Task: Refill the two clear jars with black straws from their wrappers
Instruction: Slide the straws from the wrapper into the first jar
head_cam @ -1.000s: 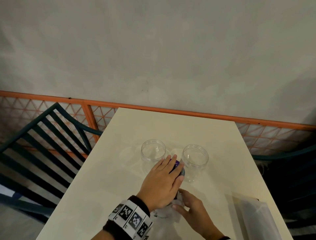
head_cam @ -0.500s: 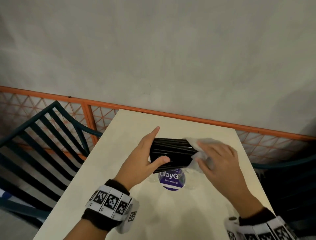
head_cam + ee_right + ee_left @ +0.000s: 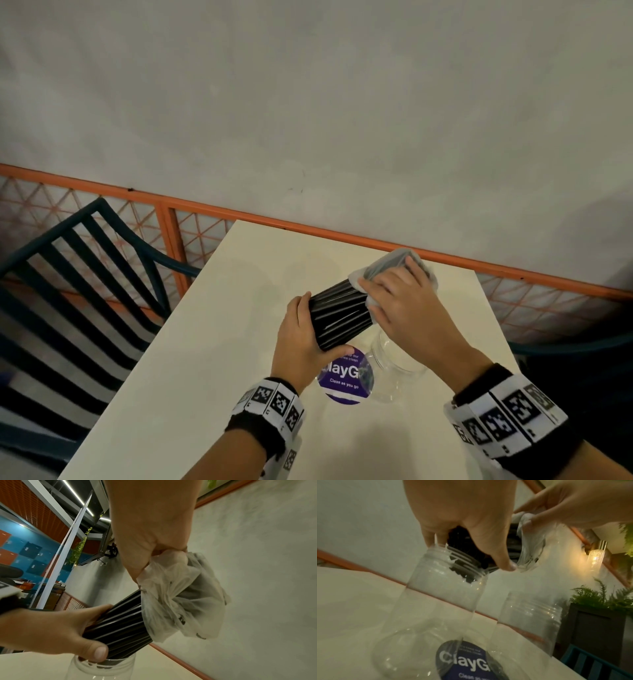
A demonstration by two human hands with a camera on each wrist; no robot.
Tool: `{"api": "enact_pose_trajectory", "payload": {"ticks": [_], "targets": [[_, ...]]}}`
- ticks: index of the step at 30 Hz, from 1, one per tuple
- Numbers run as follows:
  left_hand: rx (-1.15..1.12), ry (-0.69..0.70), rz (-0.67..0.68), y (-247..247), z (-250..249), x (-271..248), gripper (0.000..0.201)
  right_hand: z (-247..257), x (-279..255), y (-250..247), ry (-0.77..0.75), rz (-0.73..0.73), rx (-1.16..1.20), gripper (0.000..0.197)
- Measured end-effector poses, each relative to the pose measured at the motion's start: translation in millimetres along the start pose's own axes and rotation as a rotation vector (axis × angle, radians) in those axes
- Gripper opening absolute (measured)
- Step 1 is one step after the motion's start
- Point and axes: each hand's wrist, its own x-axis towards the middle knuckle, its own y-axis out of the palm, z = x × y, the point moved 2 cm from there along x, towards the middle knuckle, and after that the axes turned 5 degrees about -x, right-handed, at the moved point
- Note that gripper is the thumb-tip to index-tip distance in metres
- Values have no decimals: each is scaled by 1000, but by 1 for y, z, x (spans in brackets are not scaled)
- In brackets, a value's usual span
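Note:
A thick bundle of black straws slants over the cream table, its lower end to the left. My left hand grips that bare lower end. In the left wrist view the straw tips sit at the mouth of the left clear jar. My right hand clutches the bunched translucent wrapper still covering the upper end. The right clear jar stands empty beside the left one. In the head view my left hand and the bundle hide the left jar.
A round purple sticker lies on the table between the jars. A dark slatted chair stands at the left, another chair at the right. An orange rail and grey wall run behind the table's far edge.
The bundle has tilted from level to slanted, its left end dipping toward the left jar. My right hand moved up and right with the wrapper, baring more straw.

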Motion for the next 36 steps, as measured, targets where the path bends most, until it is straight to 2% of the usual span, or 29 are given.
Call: {"api": "enact_pose_trajectory", "payload": {"ticks": [8, 12, 18, 23, 28, 32, 36], "targets": [[169, 80, -15, -5, 7, 9, 97, -3, 20, -1, -58, -6, 56, 34], [174, 91, -36, -10, 4, 19, 90, -9, 31, -2, -79, -23, 94, 26], [135, 73, -4, 2, 15, 4, 88, -3, 23, 3, -105, 48, 125, 25], [168, 31, 28, 5, 15, 1, 93, -2, 19, 2, -123, 39, 85, 26], [182, 28, 57, 11, 21, -3, 94, 5, 22, -7, -210, -11, 46, 26], [130, 52, 89, 10, 22, -2, 89, 11, 28, -10, -280, 9, 50, 23], [192, 25, 136, 11, 25, -2, 101, 19, 38, -8, -358, 62, 8, 16]]}}
